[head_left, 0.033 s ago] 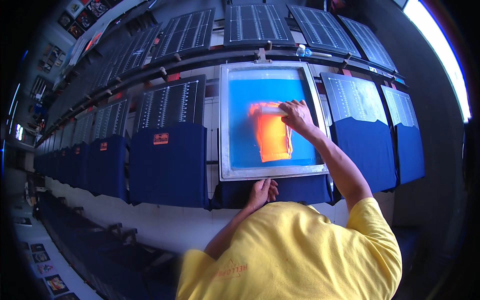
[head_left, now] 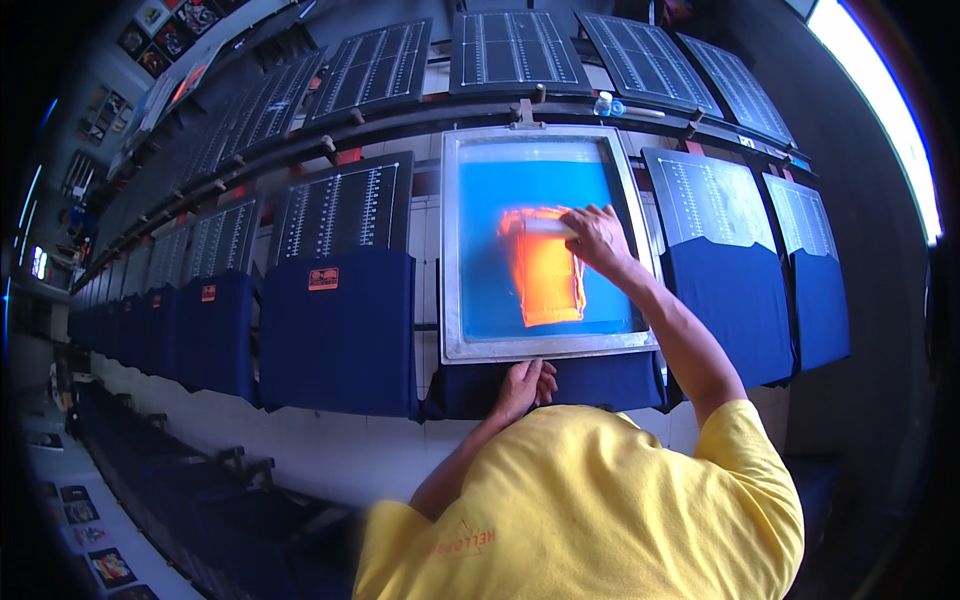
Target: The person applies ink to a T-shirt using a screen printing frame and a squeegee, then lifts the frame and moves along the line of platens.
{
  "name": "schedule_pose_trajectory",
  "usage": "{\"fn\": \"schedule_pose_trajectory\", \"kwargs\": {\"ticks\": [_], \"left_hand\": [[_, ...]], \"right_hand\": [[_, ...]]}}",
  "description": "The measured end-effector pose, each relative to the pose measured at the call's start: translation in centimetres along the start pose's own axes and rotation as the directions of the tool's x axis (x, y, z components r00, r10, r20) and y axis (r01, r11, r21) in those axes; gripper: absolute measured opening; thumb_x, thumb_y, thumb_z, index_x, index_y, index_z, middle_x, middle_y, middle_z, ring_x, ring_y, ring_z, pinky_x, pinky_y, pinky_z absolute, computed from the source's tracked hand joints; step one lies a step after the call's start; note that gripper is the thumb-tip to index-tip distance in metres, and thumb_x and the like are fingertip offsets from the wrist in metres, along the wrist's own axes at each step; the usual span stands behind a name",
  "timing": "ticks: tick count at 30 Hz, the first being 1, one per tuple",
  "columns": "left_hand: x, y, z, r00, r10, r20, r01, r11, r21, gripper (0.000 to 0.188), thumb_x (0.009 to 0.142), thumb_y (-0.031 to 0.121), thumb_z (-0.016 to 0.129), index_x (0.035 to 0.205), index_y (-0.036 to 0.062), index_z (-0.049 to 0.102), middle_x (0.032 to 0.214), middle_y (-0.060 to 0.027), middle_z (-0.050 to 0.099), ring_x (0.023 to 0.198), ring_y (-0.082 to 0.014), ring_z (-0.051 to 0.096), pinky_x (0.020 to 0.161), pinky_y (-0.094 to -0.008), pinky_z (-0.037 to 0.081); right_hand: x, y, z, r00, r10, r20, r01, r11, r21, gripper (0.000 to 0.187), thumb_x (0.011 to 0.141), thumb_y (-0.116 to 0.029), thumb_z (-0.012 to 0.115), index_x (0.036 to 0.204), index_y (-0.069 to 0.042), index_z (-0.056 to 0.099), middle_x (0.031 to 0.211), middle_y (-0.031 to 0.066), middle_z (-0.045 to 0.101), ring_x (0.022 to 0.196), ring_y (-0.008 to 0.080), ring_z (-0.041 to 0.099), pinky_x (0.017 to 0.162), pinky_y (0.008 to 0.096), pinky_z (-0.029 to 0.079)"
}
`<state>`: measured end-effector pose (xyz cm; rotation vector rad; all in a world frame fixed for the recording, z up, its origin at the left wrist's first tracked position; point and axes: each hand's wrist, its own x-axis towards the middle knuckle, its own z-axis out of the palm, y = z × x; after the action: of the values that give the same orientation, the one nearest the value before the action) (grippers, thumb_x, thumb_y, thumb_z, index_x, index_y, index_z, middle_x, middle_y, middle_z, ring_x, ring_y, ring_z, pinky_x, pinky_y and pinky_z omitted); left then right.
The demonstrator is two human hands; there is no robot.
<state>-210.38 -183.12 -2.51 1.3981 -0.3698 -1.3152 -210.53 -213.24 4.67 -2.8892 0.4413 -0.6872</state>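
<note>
A silk screen in a pale metal frame (head_left: 450, 250) lies over a dark blue shirt (head_left: 610, 383). Bright orange ink (head_left: 550, 285) covers a rectangular patch of its blue mesh (head_left: 483, 290). My right hand (head_left: 598, 240) is closed round the right part of a squeegee (head_left: 545, 227), which rests across the far part of the ink. Motion blurs the squeegee, and the fingers hide its right end. My left hand (head_left: 525, 388) is at the frame's near edge, over the shirt, with fingers curled; what they hold, if anything, is hidden.
Shirts on black boards with white rulings flank the screen, including a left shirt (head_left: 335, 340) with a small orange print and a right shirt (head_left: 725, 310). Behind the screen runs a dark rail (head_left: 410, 122) with a small bottle (head_left: 603, 103) on it. Bare boards (head_left: 515, 50) stand beyond.
My right hand and the squeegee have shifted very slightly toward me. My left hand stays at the frame's near edge.
</note>
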Motion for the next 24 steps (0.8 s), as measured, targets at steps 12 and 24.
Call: {"fn": "schedule_pose_trajectory", "kwargs": {"ticks": [12, 24], "left_hand": [[1.3, -1.0, -2.1, 0.982, -0.164, 0.093, 0.175, 0.977, -0.124, 0.027, 0.106, 0.026, 0.049, 0.108, 0.0042, 0.066, 0.08, -0.0044, 0.068, 0.058, -0.0076, 0.058, 0.048, -0.0205, 0.039], [1.3, -1.0, -2.2, 0.99, -0.093, 0.107, 0.094, 0.996, -0.006, 0.026, 0.103, 0.017, 0.047, 0.107, 0.0029, 0.068, 0.072, -0.0041, 0.064, 0.05, -0.0076, 0.05, 0.045, -0.0227, 0.039]], "right_hand": [[-14.8, -8.7, -1.7, 0.987, -0.1, 0.128, 0.093, 0.994, 0.056, 0.06, 0.064, -0.021, 0.082, 0.119, -0.009, 0.061, 0.124, 0.0045, 0.063, 0.111, 0.0247, 0.058, 0.085, 0.0427, 0.043], [-17.3, -9.2, -0.1, 0.987, -0.034, 0.158, 0.014, 0.992, 0.122, 0.067, 0.07, -0.029, 0.084, 0.128, -0.007, 0.057, 0.135, 0.0096, 0.057, 0.122, 0.0318, 0.052, 0.098, 0.0484, 0.04]]}}
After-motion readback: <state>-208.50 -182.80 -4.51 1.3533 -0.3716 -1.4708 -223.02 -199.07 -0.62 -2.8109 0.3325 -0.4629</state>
